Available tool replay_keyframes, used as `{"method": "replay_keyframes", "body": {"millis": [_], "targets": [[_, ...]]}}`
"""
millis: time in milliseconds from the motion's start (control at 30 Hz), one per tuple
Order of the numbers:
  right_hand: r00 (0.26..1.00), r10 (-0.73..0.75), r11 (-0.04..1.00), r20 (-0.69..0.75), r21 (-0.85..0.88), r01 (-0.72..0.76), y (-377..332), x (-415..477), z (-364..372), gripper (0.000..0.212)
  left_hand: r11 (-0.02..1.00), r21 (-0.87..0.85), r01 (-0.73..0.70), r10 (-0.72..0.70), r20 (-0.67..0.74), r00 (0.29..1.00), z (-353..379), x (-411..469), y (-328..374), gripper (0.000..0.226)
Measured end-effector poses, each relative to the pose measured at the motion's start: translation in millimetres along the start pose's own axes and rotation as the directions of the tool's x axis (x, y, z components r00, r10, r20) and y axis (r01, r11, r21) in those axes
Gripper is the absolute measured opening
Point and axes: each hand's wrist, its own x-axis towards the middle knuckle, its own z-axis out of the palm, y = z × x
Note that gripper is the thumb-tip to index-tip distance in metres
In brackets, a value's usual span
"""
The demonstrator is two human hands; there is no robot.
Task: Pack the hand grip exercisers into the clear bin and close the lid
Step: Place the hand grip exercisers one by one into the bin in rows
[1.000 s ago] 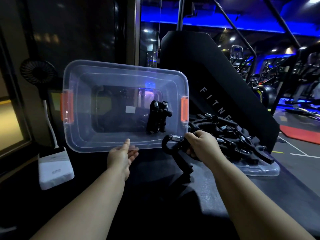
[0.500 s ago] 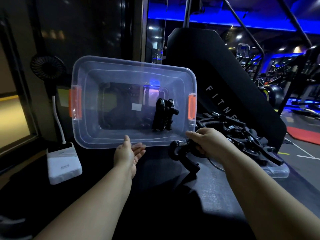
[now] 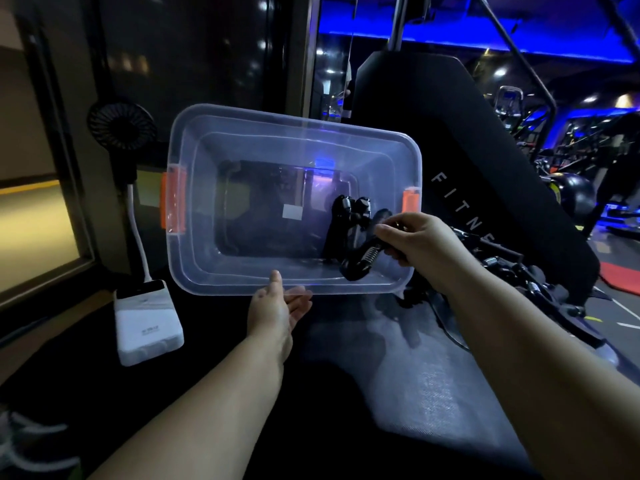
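Note:
The clear bin (image 3: pixel 194 216) with orange latches is tipped up so its opening faces me. My left hand (image 3: pixel 277 306) supports its near rim from below, thumb up against the edge and fingers straight. My right hand (image 3: pixel 419 240) grips a black hand grip exerciser (image 3: pixel 360 261) by one handle, holding it inside the bin's right end. Another black exerciser (image 3: pixel 349 213) stands inside the bin just behind it. A pile of more black exercisers (image 3: pixel 526 278) lies to the right, partly hidden by my right forearm.
A white power bank (image 3: pixel 149 327) with a small black fan (image 3: pixel 121 126) on a stalk stands at the left. A black slanted gym machine panel (image 3: pixel 485 188) rises behind the bin. The dark padded surface (image 3: pixel 398 375) stretches toward me.
My right hand has lifted the exerciser from the surface beside the pile, up and left over the bin's rim into the bin. The left hand keeps holding the bin's near edge.

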Motion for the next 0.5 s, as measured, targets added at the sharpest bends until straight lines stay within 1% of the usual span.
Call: {"method": "replay_keyframes", "body": {"millis": [100,167,333,500], "targets": [[1.000,-0.015,0.989,-0.023,-0.149,0.011,8.4,15.6,18.4,0.012,1.000,-0.010,0.001,0.000,0.005,1.000,0.3,-0.3,1.3,0.028],[0.999,-0.029,0.978,-0.036,-0.207,0.021,15.5,25.8,30.5,0.009,1.000,-0.007,0.001,-0.001,0.017,1.000,0.2,-0.5,1.8,0.028],[0.993,-0.082,0.903,-0.081,-0.427,0.039,30.5,46.2,56.8,0.026,1.000,0.005,0.011,-0.011,0.030,0.999,-2.2,-0.7,1.0,0.027],[0.989,-0.113,0.840,-0.097,-0.540,0.043,41.5,64.6,78.9,0.028,1.000,0.005,0.020,-0.020,0.033,0.999,-3.0,0.7,-0.6,0.029]]}}
